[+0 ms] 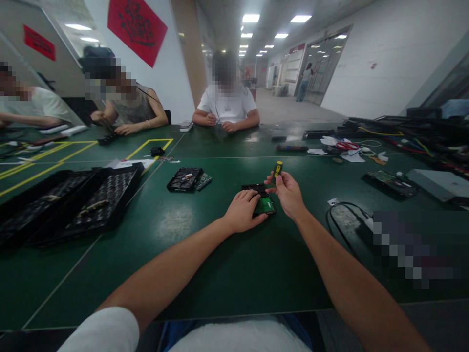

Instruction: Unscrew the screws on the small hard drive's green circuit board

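Observation:
On the table in front of me lies a small black device with a green circuit board (pixel 266 206). My left hand (pixel 242 210) grips it from the left, with fingers over its top and the thumb along its near edge. Part of the device is hidden under those fingers. Just above its right side, my right hand (pixel 288 194) is closed around a screwdriver with a yellow and black handle (pixel 278 169). The handle points up; the tip is too small and hidden to make out. An opened black casing (pixel 185 179) with a circuit board (pixel 204 182) beside it lies to the left.
An open black case (pixel 106 208) stands at the left. To the right are a disk-drive-like unit (pixel 390 184), a silver box (pixel 439 185), a black cable (pixel 331 220) and a pile of wires (pixel 395 134). Several people sit across the green table (pixel 220 274).

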`<state>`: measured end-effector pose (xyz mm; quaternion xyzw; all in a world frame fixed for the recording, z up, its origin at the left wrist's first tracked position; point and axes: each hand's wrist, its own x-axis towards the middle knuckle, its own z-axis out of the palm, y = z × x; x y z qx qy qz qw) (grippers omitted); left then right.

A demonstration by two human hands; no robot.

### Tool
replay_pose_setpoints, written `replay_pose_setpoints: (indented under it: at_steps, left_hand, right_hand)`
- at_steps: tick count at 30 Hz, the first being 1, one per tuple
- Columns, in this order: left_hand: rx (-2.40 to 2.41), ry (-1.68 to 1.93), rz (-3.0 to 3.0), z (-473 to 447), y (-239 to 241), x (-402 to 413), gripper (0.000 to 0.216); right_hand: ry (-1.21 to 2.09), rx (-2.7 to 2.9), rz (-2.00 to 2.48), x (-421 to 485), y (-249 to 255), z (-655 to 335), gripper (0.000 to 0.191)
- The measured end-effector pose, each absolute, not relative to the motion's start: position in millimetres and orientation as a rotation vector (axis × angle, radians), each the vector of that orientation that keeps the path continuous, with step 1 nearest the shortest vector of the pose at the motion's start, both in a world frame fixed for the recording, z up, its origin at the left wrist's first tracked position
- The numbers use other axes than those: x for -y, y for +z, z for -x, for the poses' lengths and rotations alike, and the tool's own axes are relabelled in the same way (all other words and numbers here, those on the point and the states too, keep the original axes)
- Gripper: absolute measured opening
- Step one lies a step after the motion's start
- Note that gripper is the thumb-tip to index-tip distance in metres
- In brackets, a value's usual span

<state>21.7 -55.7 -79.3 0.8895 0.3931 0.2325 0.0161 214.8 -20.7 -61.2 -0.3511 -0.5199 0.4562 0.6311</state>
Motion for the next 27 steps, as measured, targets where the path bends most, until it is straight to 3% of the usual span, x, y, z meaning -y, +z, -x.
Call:
replay_pose_setpoints:
  at_steps: [9, 17, 27]
  left_hand:
    - [-1.225, 0.727, -2.754, -22.6, -79.3, 55.7, 0.067]
    - [-1.231, 0.715, -2.765, -22.5, -77.5, 56.1, 0.069]
    - [-1.222, 0.723, -2.749, -22.4, -79.5, 55.3, 0.067]
  right_hand:
    - [0.974, 1.146, 0.809, 20.7, -63.2, -211.5, 0.048]
    - [1.015, 1.195, 0.81, 19.7, -62.9, -216.1, 0.038]
    - [1.012, 1.108, 0.809, 19.2, -63.8, -213.6, 0.042]
